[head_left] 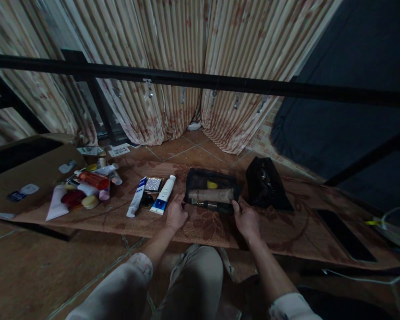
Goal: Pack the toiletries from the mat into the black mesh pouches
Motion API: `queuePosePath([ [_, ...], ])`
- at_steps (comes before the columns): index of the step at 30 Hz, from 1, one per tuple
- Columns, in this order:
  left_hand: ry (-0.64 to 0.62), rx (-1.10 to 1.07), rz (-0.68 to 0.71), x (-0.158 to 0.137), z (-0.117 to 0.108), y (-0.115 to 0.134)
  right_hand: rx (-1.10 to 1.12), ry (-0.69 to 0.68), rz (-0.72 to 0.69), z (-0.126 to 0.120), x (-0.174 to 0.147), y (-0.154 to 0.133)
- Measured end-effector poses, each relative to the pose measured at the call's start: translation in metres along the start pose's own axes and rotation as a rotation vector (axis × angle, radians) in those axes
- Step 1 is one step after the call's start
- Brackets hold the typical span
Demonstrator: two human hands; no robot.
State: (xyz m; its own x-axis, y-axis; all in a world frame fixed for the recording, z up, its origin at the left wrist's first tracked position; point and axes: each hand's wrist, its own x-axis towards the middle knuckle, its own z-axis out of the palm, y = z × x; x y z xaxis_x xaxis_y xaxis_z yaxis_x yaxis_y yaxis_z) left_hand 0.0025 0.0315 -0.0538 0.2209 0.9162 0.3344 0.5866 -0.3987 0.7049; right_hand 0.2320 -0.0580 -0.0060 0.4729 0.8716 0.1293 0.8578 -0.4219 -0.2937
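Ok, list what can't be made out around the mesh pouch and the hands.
Head view only:
- Labels on the white tubes: too small and dim to read.
- What lies under the beige tube in the black mesh pouch: hidden by the tube and shadow.
- Black bag: contents lost in darkness.
- Left hand and right hand: fingertips at the pouch edge, grip unclear.

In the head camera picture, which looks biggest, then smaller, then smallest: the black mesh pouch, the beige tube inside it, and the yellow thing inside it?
Largest to smallest in the head view:
1. black mesh pouch, touched at both ends by the left hand and right hand
2. beige tube
3. yellow thing, partly hidden, so its full size is unsure
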Motion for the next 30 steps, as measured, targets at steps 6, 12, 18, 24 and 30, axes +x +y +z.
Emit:
queuePosePath([
  [6,0.047,-0.047,-0.011,0.0,0.005,-0.006,0.01,0.017,0.01,0.004,0.002,0.002],
  [12,0.105,-0.05,0.022,0.0,0.006,-0.007,0.059,0.03,0.002,0.006,0.003,0.004],
  [18,0.099,-0.016,0.033,0.0,0.005,-0.007,0.103,0.046,-0.032,0.01,0.004,0.007],
  [24,0.117,-0.002,0.028,-0.001,0.003,-0.004,0.129,0.073,-0.051,0.014,0.005,0.009],
  [30,0.144,0.008,0.032,-0.001,0.002,-0.003,0.16,0.085,-0.054,0.015,0.004,0.01],
])
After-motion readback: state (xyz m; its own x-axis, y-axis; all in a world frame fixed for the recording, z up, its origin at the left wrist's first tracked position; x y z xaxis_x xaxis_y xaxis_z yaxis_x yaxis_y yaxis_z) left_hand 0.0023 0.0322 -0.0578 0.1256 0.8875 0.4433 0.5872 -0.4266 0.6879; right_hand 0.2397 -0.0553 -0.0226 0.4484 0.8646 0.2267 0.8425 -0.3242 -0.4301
